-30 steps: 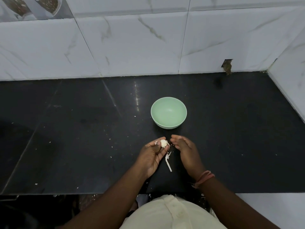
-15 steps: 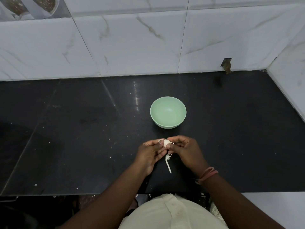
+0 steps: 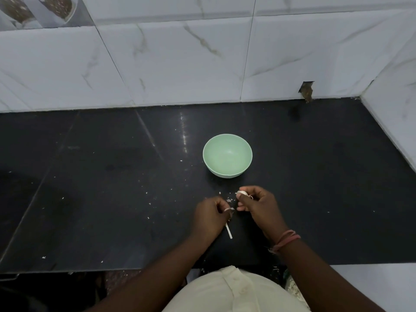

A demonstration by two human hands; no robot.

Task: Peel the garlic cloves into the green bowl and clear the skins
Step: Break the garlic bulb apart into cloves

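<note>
The right hand (image 3: 256, 204) pinches the small white garlic clove (image 3: 243, 193) just short of the empty pale green round bowl (image 3: 227, 155), nearer it than the left hand (image 3: 210, 218), which pinches a thin white skin strip (image 3: 229, 231).

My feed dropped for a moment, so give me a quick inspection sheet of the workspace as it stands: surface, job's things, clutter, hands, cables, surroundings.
Surface: black countertop, glossy, dotted with pale flecks.
Job's things: green bowl upright beyond the hands, nothing seen inside; garlic clove pinched at the right hand's fingers.
Clutter: skin scraps between the hands; white stem strip below the left hand.
Hands: left hand fingers curled, a thin skin piece at the tips; right hand holds the clove.
Cables: nothing seen.
Surroundings: white marble-look wall tiles; a chipped hole in the tile at the counter's back right.
</note>
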